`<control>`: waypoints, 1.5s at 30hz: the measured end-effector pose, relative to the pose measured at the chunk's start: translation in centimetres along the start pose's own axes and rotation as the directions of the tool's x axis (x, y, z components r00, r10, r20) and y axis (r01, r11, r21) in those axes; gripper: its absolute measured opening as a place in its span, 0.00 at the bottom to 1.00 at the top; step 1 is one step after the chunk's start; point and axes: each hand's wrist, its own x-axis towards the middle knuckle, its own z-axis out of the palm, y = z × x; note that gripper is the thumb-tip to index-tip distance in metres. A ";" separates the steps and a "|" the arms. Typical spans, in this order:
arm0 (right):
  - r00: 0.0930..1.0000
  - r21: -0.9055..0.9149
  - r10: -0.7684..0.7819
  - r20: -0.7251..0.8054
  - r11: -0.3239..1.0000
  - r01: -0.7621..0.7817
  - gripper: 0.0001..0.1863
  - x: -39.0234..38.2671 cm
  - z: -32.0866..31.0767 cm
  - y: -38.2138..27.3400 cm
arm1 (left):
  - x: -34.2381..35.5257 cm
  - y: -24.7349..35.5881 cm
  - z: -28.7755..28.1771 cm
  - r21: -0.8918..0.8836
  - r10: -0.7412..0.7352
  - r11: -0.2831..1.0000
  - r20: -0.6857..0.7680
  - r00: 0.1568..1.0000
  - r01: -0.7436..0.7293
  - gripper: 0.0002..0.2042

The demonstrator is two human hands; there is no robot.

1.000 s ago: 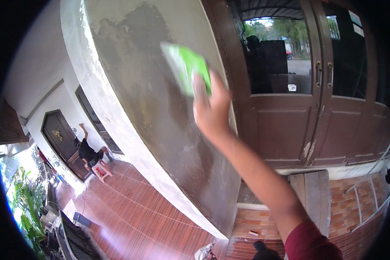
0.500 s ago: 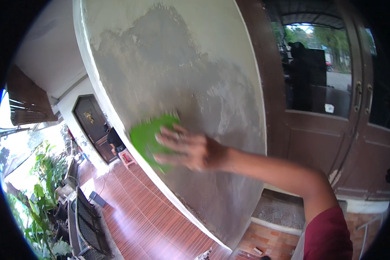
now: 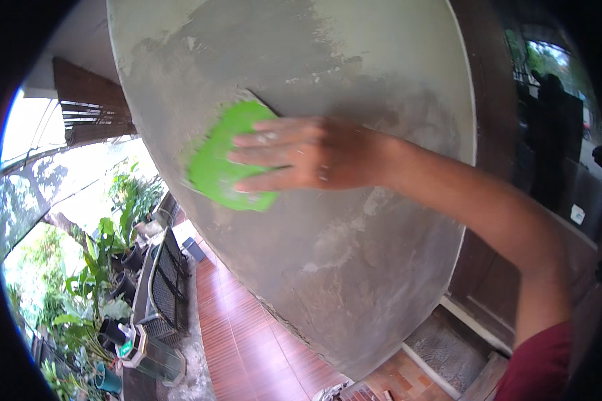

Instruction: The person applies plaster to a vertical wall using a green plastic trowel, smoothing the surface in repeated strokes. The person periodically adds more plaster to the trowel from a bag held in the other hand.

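Reaching in from the lower right, my right hand (image 3: 308,154) holds a flat green plastic scraper (image 3: 214,160) against a plastered wall (image 3: 341,240). Three or so fingers lie across the scraper's face, with white smears on them; the thumb is hidden. Grey wet-looking plaster sits along the scraper's upper left edge. Patchy grey coating covers much of the wall, and a paler area shows at the upper right. My left hand is out of view.
A brown door with glass (image 3: 555,134) stands right of the wall. Below lies a reddish striped tile floor (image 3: 247,334). To the left are potted plants (image 3: 100,267), a dark woven bench (image 3: 167,287) and a hexagonal planter (image 3: 154,357). A step (image 3: 448,347) lies at the lower right.
My right hand has moved the scraper upward over the wall. The view has shifted, so the plants and bench show more and the far door is out of sight.
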 end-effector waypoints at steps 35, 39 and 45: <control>0.111 0.234 0.936 -0.335 0.197 -0.952 0.36 -2.2 5.1 -13.6 | -0.6 -3.5 1.2 0.034 -0.033 0.999 -0.025 0.999 0.033 0.10; 0.242 0.414 0.951 -0.190 0.302 -0.859 0.35 7.9 7.4 -18.2 | 0.0 -2.6 1.4 0.072 -0.019 0.997 0.008 1.000 0.018 0.09; 0.304 0.821 0.953 -0.011 0.181 -0.541 0.33 8.9 1.8 -19.8 | 0.4 -2.1 2.0 0.046 0.013 0.999 0.129 0.992 -0.019 0.11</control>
